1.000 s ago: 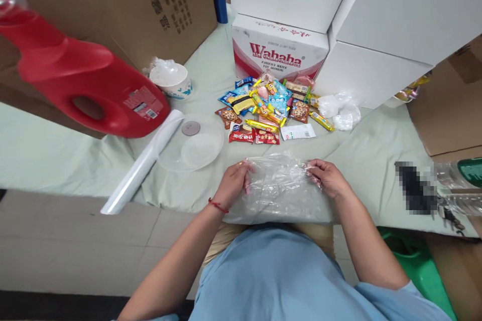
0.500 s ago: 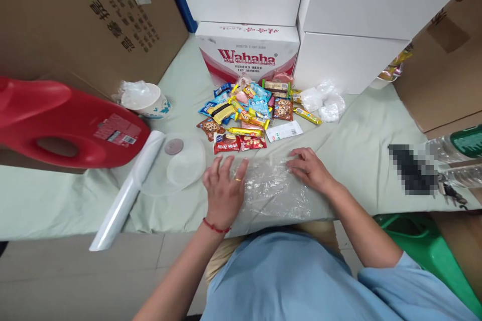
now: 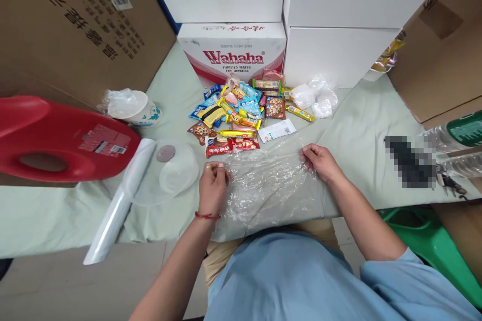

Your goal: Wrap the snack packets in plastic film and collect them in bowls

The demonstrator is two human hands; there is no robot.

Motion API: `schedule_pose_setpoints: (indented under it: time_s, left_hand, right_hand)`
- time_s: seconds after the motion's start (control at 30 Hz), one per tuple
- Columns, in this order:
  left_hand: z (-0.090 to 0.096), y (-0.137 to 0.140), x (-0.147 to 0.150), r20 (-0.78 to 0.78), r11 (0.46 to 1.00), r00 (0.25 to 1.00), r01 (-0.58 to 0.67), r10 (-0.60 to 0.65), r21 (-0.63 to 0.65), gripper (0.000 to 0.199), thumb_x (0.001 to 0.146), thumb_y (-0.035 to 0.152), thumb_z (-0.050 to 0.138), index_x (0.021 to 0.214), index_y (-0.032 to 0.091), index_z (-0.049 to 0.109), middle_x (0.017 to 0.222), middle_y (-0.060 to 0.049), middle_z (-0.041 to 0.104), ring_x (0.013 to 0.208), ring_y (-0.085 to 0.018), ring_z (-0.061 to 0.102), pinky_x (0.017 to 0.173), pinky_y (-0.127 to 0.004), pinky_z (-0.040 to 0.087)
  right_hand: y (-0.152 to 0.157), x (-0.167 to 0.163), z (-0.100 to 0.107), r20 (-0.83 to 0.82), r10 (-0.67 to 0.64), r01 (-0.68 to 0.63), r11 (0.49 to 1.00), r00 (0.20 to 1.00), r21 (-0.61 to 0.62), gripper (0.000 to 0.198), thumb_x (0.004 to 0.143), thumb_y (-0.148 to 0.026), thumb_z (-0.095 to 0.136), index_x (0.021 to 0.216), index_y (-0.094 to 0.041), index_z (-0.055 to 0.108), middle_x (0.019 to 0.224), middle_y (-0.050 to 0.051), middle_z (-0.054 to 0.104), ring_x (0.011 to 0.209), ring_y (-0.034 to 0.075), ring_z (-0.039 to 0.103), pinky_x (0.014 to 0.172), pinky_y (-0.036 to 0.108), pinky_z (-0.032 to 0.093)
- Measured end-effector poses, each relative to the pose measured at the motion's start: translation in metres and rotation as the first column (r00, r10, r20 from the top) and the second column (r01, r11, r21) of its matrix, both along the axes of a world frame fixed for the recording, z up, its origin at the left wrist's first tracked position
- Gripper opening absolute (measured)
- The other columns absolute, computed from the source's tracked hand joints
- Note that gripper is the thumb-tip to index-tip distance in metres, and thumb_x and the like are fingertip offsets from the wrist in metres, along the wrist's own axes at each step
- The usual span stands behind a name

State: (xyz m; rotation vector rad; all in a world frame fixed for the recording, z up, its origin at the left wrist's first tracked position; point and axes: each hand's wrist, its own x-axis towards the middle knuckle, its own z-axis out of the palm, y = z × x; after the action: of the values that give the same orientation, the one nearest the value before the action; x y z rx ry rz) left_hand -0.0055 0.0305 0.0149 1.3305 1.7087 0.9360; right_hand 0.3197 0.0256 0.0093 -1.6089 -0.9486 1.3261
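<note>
A sheet of clear, crinkled plastic film (image 3: 269,188) stretches across the front of the table between my hands. My left hand (image 3: 214,183) pinches its left upper corner, thumb and fingers together. At the opposite upper corner, my right hand (image 3: 320,160) is closed on the film too. Whether the film is a single sheet or a bag I cannot tell. Just beyond it lies a pile of small wrapped snacks (image 3: 241,108), with a white packet (image 3: 276,131) at its near right side.
Left of the film are a clear round plastic lid (image 3: 150,195), a white roll (image 3: 118,205), a red jug (image 3: 86,145) and a paper bowl (image 3: 145,113). Behind the snacks stands a Wahaha carton (image 3: 235,55). White crumpled plastic (image 3: 320,98) lies right of them; plastic bottles (image 3: 459,135) are far right.
Both hands have gone from spread fingers over the film to gripping its upper corners. They have moved apart, and the film is drawn out wider. The camera view has shifted slightly.
</note>
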Motion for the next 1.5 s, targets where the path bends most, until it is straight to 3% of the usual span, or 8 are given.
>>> schedule_pose_setpoints:
  time_s: [0.17, 0.43, 0.73, 0.87, 0.97, 1.17, 1.3, 1.5]
  left_hand:
    - [0.009, -0.022, 0.009, -0.490, 0.854, 0.866, 0.179, 0.099, 0.488, 0.025, 0.098, 0.037, 0.053, 0.111, 0.017, 0.061, 0.113, -0.016, 0.069, 0.111, -0.029, 0.063, 0.095, -0.045, 0.048]
    - [-0.011, -0.038, 0.011, -0.782, 0.834, 0.566, 0.540, -0.262, 0.112, 0.047, 0.105, 0.035, 0.042, 0.148, 0.018, 0.054, 0.160, -0.019, 0.048, 0.149, -0.037, 0.043, 0.119, -0.067, 0.025]
    - [-0.018, -0.050, -0.001, -0.766, 0.820, 0.557, 0.568, -0.319, 0.072, 0.056, 0.104, 0.039, 0.045, 0.159, 0.025, 0.042, 0.167, -0.015, 0.037, 0.152, -0.032, 0.041, 0.124, -0.071, 0.011]
    - [-0.015, -0.049, 0.000, -0.748, 0.820, 0.578, 0.567, -0.327, 0.079, 0.056, 0.104, 0.042, 0.046, 0.157, 0.025, 0.045, 0.166, -0.014, 0.038, 0.155, -0.031, 0.035, 0.127, -0.069, 0.008]
    - [-0.013, -0.049, -0.002, -0.733, 0.821, 0.598, 0.563, -0.323, 0.098, 0.059, 0.102, 0.047, 0.048, 0.158, 0.026, 0.045, 0.166, -0.013, 0.039, 0.157, -0.032, 0.031, 0.127, -0.068, 0.009]
    - [-0.014, -0.049, -0.006, -0.723, 0.814, 0.600, 0.574, -0.343, 0.089, 0.052, 0.106, 0.045, 0.040, 0.154, 0.027, 0.049, 0.165, -0.010, 0.043, 0.155, -0.029, 0.034, 0.127, -0.068, 0.011]
    - [-0.017, -0.050, -0.005, -0.732, 0.820, 0.598, 0.564, -0.327, 0.094, 0.052, 0.107, 0.044, 0.038, 0.155, 0.029, 0.048, 0.165, -0.009, 0.043, 0.156, -0.028, 0.033, 0.128, -0.067, 0.010]
    - [-0.017, -0.051, -0.004, -0.725, 0.817, 0.608, 0.567, -0.323, 0.111, 0.052, 0.107, 0.044, 0.038, 0.156, 0.029, 0.047, 0.167, -0.009, 0.039, 0.157, -0.028, 0.032, 0.128, -0.065, 0.007]
  right_hand:
    - [0.003, 0.001, 0.008, -0.083, -0.023, 0.019, 0.999, 0.996, -0.051, 0.053, 0.086, -0.069, 0.065, 0.107, -0.021, 0.061, 0.078, 0.003, 0.070, 0.061, 0.017, 0.068, 0.056, 0.029, 0.057]
    - [-0.039, 0.008, 0.015, -0.062, 0.105, -0.106, 0.994, 0.993, -0.011, 0.110, 0.069, -0.042, 0.088, 0.159, -0.028, 0.026, 0.110, 0.005, 0.071, 0.077, 0.018, 0.072, 0.076, 0.038, 0.062]
    - [-0.062, 0.046, 0.027, 0.189, 0.141, -0.110, 0.980, 0.972, -0.169, 0.052, 0.069, -0.053, 0.083, 0.106, -0.020, 0.069, 0.079, 0.004, 0.069, 0.070, 0.021, 0.066, 0.069, 0.039, 0.056]
    - [-0.017, 0.023, 0.051, 0.564, 0.077, -0.152, 0.985, 0.822, 0.087, 0.030, 0.082, -0.049, 0.071, 0.098, -0.025, 0.073, 0.090, 0.010, 0.075, 0.080, 0.027, 0.067, 0.078, 0.045, 0.055]
    - [0.027, -0.044, 0.063, 0.697, 0.231, -0.519, 0.822, 0.679, 0.233, 0.021, 0.095, -0.038, 0.059, 0.102, -0.025, 0.074, 0.102, 0.011, 0.076, 0.089, 0.026, 0.068, 0.083, 0.043, 0.056]
    - [0.088, -0.194, 0.048, 0.931, 0.227, -0.828, 0.547, 0.285, 0.120, 0.033, 0.097, -0.033, 0.066, 0.126, -0.019, 0.069, 0.128, 0.016, 0.066, 0.128, 0.035, 0.050, 0.106, 0.053, 0.044]
    - [0.104, -0.228, 0.044, 0.989, 0.143, -0.864, 0.501, 0.031, -0.046, 0.029, 0.101, -0.019, 0.054, 0.124, -0.012, 0.069, 0.123, 0.020, 0.067, 0.125, 0.034, 0.049, 0.111, 0.055, 0.036]
    - [0.110, -0.178, 0.086, 0.833, 0.280, -0.778, 0.577, 0.476, 0.251, 0.041, 0.103, -0.024, 0.049, 0.139, -0.012, 0.063, 0.130, 0.014, 0.069, 0.120, 0.027, 0.059, 0.110, 0.044, 0.043]
